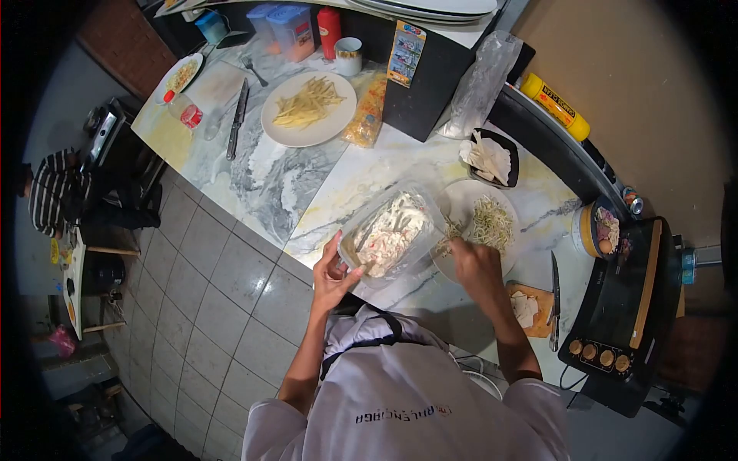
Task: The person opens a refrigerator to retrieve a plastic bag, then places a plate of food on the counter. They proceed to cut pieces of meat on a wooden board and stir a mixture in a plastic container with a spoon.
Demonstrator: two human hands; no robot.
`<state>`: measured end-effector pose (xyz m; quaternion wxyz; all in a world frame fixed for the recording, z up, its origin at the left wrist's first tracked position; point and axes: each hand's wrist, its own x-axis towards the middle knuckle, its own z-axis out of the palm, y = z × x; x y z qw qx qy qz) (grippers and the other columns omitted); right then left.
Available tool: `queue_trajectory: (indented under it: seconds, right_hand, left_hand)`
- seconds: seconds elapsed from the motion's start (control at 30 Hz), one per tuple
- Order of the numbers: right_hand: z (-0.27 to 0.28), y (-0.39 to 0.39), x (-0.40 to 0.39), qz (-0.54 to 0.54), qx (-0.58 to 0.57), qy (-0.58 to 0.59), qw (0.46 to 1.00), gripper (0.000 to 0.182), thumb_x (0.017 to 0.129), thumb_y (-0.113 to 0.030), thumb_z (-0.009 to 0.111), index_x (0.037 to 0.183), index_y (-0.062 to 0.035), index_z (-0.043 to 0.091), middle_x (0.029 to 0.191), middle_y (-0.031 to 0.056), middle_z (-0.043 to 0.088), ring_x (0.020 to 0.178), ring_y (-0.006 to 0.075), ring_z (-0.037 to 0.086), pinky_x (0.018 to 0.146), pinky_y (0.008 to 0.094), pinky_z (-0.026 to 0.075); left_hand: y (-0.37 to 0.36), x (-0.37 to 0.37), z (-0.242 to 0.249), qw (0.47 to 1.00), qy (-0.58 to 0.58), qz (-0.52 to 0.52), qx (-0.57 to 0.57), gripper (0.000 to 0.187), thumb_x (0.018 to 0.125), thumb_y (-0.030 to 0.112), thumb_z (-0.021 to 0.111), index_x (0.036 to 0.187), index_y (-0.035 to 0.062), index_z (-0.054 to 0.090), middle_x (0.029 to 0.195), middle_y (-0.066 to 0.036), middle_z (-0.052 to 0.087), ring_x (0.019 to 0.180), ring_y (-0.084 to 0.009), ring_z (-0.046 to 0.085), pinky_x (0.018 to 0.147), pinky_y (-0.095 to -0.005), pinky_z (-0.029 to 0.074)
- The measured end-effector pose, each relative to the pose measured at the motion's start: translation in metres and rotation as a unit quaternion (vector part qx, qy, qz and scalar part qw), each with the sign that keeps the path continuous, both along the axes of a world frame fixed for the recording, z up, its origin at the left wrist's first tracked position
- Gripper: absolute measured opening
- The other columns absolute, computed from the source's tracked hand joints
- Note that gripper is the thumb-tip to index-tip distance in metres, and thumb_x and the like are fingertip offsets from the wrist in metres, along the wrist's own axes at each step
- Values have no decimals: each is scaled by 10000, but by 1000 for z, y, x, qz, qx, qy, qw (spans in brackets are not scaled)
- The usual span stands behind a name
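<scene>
My left hand (332, 276) grips the near left side of a clear plastic container (355, 247), tilted over the counter's front edge. Inside it is a creamy white mixture (396, 230) with orange-pink bits. My right hand (478, 267) is closed at the container's right side, over the left part of a white plate (461, 200). A small bunch of bean sprouts (450, 230) sticks out at its fingertips; the fingers partly hide it. More sprouts (493, 223) lie heaped on that plate, right of the hand.
Behind stand a plate of pale cut strips (307, 104), a knife (239, 119) and a noodle-like packet (367, 111). To the right are a black bowl (492, 157), a cutting board (530, 309), another knife (555, 300) and a black oven (615, 307). A person (65, 188) in stripes is far left.
</scene>
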<state>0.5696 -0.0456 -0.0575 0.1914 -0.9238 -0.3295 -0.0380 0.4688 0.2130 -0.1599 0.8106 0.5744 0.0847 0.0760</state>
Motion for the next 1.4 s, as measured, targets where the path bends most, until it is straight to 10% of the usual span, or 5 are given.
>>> queue_trajectory:
  seconds: [0.33,0.63,0.93,1.4]
  right_hand:
    - [-24,30,-67,6,-93,58,994,175,692,45,552,862,53,513,626,181,582,554,334,608,512,393,473]
    - [0,27,-16,-28,-34,36,998,181,695,66,555,857,64,474,725,211,574,652,370,613,556,426,490]
    - [-19,31,-8,-64,-163,30,984,485,730,41,572,1174,190,449,822,267,594,671,348,648,573,374,521]
    - [-12,29,7,-58,-44,74,995,175,740,13,542,884,113,537,604,195,593,580,366,631,520,416,508]
  left_hand:
    - [-14,0,10,993,2,-4,114,952,685,25,790,1443,-3,215,1401,-135,341,1275,-239,387,1049,-404,360]
    - [-28,1,15,976,24,31,213,882,543,108,893,1333,143,502,1125,-41,395,1044,-137,422,802,-266,455]
    - [-31,6,17,965,41,33,257,881,534,170,904,1324,153,515,1109,-48,362,1054,-152,399,765,-271,487]
    - [-27,5,19,975,41,38,215,874,533,136,905,1318,135,521,1085,-23,352,1021,-123,438,794,-264,474]
